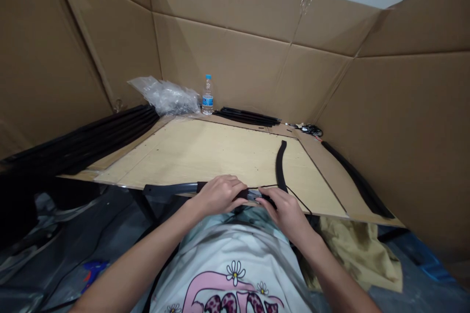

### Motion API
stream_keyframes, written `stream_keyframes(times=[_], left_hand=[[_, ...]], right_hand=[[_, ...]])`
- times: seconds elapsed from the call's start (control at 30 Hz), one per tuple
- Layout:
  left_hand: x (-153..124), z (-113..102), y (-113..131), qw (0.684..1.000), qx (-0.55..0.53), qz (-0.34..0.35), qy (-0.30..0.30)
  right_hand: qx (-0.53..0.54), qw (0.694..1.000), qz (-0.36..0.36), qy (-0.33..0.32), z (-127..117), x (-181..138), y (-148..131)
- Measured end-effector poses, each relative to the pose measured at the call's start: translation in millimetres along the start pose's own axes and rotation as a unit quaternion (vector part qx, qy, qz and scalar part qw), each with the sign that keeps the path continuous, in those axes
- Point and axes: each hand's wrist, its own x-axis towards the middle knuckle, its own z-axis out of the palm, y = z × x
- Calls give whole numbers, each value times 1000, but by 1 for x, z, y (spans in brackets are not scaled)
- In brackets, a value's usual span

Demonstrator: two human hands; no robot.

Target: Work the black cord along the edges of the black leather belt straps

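Left hand [220, 194], right hand [284, 210] both closed on black strip [253, 194]; bottle [207, 95] label unreadable.

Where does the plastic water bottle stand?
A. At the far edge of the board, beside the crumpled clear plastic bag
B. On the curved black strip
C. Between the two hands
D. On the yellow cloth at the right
A: the water bottle stands upright at the far edge of the board, right beside the clear plastic bag.

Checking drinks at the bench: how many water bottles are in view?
1. The water bottle stands upright at the board's far edge, beside the clear plastic bag; another could be hidden behind that bag.
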Motion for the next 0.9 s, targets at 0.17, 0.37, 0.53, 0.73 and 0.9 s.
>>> stream_keyframes(times=[0.17, 0.37, 0.53, 0.73, 0.9], left_hand=[[0, -2, 1, 1000, -1, -6, -3], [1, -1, 2, 1000, -5, -20, -22], [-2, 2, 2, 997, -31, -66, -32], [-2, 3, 6, 995, -50, -79, -47], [0, 1, 10, 995, -34, -78, -53]], right_hand=[[-6, 1000, -2, 8, 0, 0, 0], [6, 1000, -6, 2, 2, 1, 0], [20, 1000, -5, -17, 1, 2, 1], [24, 998, -14, -50, -2, 5, 1], [32, 997, -23, -61, -5, 6, 0]])
